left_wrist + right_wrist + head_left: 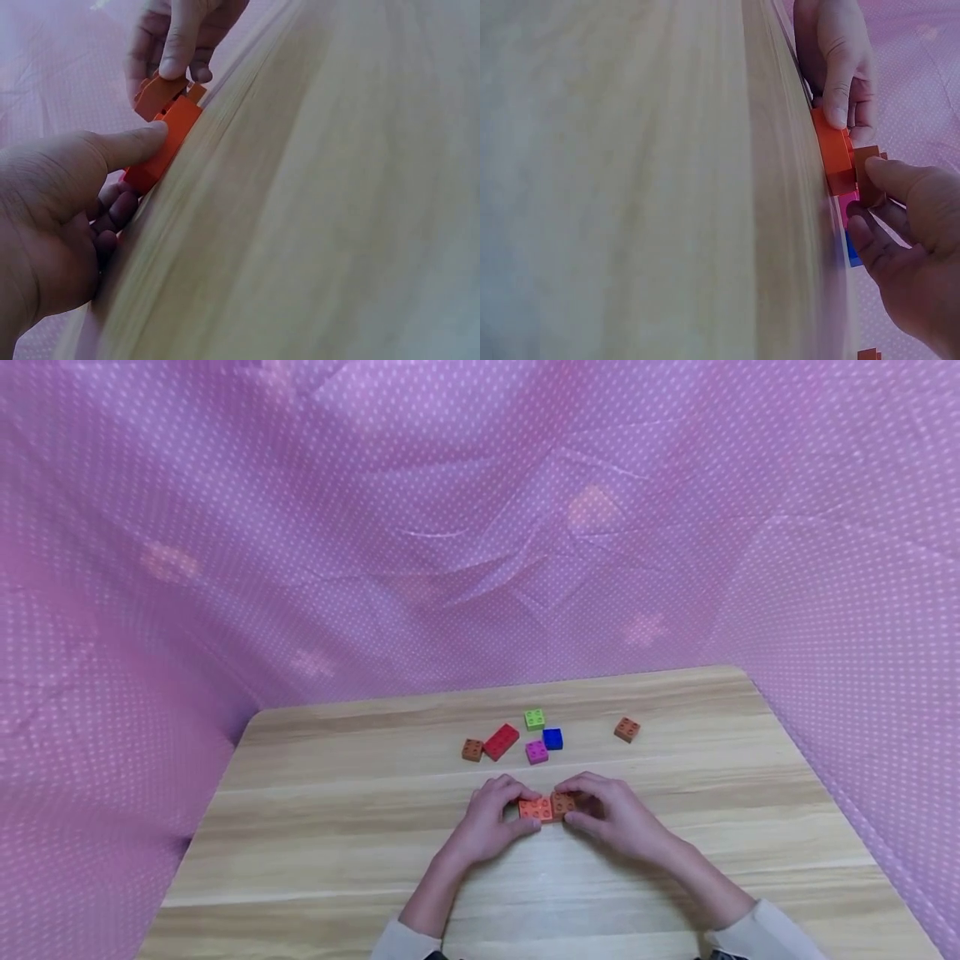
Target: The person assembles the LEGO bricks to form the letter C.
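Near the front middle of the table, my left hand (486, 822) pinches an orange brick (531, 811) between thumb and fingers. My right hand (621, 817) grips a brown brick (562, 806) by its sides, right beside the orange one. In the left wrist view the brown brick (159, 96) is tilted over the far end of the orange brick (174, 136). The right wrist view has the brown brick (868, 174) higher than the orange brick (831, 146), which sits on the tabletop. Whether the two are joined cannot be told.
Beyond the hands lie a red brick (501, 742), a small brown brick (472, 750), a green brick (534, 719), a blue brick (552, 739) and a magenta brick (537, 752). Another brown brick (627, 729) lies farther right. Pink dotted cloth (480, 568) surrounds the wooden table (315, 827).
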`<state>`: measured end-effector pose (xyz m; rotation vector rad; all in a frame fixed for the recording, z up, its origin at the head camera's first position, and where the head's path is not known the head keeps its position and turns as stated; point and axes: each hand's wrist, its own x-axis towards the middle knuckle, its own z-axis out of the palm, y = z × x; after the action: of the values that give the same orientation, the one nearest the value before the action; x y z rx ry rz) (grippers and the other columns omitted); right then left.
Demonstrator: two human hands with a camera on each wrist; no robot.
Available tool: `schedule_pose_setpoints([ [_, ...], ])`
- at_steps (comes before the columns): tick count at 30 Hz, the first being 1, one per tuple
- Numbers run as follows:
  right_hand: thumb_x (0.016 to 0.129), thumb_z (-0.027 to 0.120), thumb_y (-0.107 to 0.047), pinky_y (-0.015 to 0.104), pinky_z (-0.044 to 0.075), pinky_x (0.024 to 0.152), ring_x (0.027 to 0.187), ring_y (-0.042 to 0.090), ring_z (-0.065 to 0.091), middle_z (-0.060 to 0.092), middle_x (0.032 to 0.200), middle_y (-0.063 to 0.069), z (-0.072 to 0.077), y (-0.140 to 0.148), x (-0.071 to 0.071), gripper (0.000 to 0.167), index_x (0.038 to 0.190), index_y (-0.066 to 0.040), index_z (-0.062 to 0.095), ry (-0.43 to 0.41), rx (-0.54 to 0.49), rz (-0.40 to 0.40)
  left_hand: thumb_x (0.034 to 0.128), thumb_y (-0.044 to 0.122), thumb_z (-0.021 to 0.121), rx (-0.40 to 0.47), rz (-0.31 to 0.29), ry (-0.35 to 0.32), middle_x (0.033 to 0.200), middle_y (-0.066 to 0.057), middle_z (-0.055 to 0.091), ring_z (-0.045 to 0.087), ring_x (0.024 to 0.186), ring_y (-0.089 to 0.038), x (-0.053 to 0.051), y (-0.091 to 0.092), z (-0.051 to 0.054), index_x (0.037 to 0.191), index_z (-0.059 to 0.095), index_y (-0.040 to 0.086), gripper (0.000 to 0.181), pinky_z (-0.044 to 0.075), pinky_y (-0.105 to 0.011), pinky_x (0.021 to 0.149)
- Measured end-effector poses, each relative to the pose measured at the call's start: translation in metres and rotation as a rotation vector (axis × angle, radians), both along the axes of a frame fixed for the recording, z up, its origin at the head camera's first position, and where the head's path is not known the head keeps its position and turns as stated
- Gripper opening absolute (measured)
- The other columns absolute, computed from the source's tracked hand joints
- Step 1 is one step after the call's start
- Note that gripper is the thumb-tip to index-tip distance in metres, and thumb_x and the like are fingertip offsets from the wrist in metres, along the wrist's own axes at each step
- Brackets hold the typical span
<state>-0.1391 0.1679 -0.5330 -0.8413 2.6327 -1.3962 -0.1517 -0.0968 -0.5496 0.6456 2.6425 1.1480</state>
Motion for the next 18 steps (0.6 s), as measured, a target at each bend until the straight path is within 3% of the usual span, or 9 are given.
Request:
schedule_pose_setpoints([
  [13,0.091,0.082,-0.005,0.035,0.061,0.09,0.104,0.01,0.068,0.073,0.122,-0.006,-0.0036,-0.0038,-0.0031,0.046,0.135,-0.009,0.069,0.061,-0.003,0.05,0.0943,0.043,0.08,0.032,-0.008,0.032,0.12,0.016,0.064,0.053,0.116,-0.01,-0.0004,0.0006,-0.006,0.126,0.074,0.031,0.034,0.039,-0.039,0.102],
  [18,0.091,0.084,-0.014,0.036,0.061,0.089,0.102,0.009,0.067,0.072,0.121,-0.008,-0.0052,-0.0053,-0.004,0.045,0.134,-0.011,0.069,0.052,-0.003,0.046,0.0944,0.042,0.08,0.032,-0.006,0.042,0.12,0.015,0.064,0.053,0.117,-0.011,-0.0009,-0.0006,-0.0064,0.125,0.074,0.031,0.033,0.039,-0.039,0.101],
])
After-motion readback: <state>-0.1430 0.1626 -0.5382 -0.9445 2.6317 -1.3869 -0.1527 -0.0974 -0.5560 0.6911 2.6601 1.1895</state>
